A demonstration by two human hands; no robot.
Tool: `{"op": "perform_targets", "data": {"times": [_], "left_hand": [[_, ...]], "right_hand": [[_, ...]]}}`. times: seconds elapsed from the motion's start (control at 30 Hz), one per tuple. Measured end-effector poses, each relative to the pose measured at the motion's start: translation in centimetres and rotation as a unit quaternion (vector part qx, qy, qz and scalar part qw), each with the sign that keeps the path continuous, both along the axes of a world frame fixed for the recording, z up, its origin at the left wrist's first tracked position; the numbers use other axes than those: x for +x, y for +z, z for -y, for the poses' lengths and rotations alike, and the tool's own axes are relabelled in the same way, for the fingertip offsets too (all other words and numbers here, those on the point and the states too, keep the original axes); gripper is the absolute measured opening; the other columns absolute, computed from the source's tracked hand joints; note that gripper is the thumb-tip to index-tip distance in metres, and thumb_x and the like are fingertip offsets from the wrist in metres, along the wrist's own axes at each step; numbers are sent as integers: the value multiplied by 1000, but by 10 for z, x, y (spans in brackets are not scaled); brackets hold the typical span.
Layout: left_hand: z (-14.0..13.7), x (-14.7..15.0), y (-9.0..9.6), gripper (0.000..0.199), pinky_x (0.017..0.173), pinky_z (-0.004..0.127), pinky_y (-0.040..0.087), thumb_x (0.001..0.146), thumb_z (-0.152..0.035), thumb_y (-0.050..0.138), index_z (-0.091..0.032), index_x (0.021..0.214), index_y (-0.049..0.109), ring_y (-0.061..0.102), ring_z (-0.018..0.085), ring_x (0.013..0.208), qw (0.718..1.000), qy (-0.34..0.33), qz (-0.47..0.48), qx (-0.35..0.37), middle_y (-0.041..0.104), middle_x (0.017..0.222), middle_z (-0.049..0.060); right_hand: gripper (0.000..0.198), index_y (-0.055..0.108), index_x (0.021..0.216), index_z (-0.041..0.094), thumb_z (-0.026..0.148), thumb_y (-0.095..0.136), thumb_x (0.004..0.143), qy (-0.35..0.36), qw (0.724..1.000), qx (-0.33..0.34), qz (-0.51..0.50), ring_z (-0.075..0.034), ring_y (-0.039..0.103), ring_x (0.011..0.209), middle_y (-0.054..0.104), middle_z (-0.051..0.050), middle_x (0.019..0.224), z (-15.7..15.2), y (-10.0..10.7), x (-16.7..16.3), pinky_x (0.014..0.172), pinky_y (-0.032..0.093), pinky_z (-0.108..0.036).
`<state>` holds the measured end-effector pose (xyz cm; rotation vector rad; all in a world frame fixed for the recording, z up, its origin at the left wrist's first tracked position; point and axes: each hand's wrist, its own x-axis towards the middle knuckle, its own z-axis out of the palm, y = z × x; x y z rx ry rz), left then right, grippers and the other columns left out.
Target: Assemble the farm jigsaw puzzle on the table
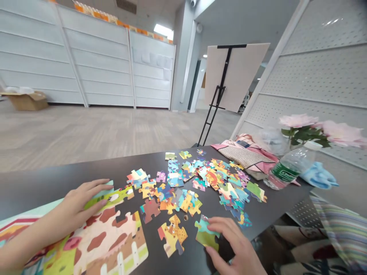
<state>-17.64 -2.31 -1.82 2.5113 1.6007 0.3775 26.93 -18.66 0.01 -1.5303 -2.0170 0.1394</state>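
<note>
My left hand (83, 202) lies flat with fingers stretched over the upper part of a partly joined jigsaw puzzle (109, 236), which shows a brown-spotted cow and a white fence. A gap shows in its upper edge near the cow's back. Between thumb and fingers, my right hand (235, 244) grips a green and blue puzzle piece (205, 233) at the table's near side. Left of that piece lies a yellow puzzle piece with a spotted animal (173, 235). Beyond both hands spreads a heap of loose puzzle pieces (212, 173), some overlapping.
The dark table (94, 170) carries a plastic bottle (292, 166), folded pink cloth (249, 154) and a blue cloth (319, 175) at the right. Pink flowers (301, 122) stand behind the bottle. Past the table are an easel (220, 89) and a cardboard box (27, 101).
</note>
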Motion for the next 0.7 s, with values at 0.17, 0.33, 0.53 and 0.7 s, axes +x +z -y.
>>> {"op": "perform_targets", "data": {"times": [0.17,0.33,0.53,0.7], "left_hand": [[0,0,-2,48,106,47,50,96,-60,48,-37,135,61,56,33,132,1000,-6,16,16,56,147,5],[-2,-1,-4,48,104,44,51,96,-62,47,-36,133,62,55,33,133,1000,-11,17,16,55,148,6],[0,3,0,49,103,45,51,95,-63,47,-35,132,64,56,33,131,1000,-12,18,16,58,146,6],[0,0,-1,49,107,50,48,96,-63,46,-38,136,59,52,33,136,1000,-6,7,-3,54,150,5]], "right_hand": [[16,71,99,26,27,67,84,-3,999,40,20,-24,70,103,73,-7,111,-3,0,15,87,60,-33],[30,71,101,25,51,63,88,-169,979,112,-24,-29,68,108,72,-9,115,-44,9,78,99,53,-47],[31,72,113,26,46,54,97,-64,998,23,3,-28,62,121,70,-8,124,-71,18,50,106,49,-50],[41,62,133,30,37,63,93,51,995,-63,58,-31,45,140,55,-9,148,-56,8,-26,112,42,-56]]}}
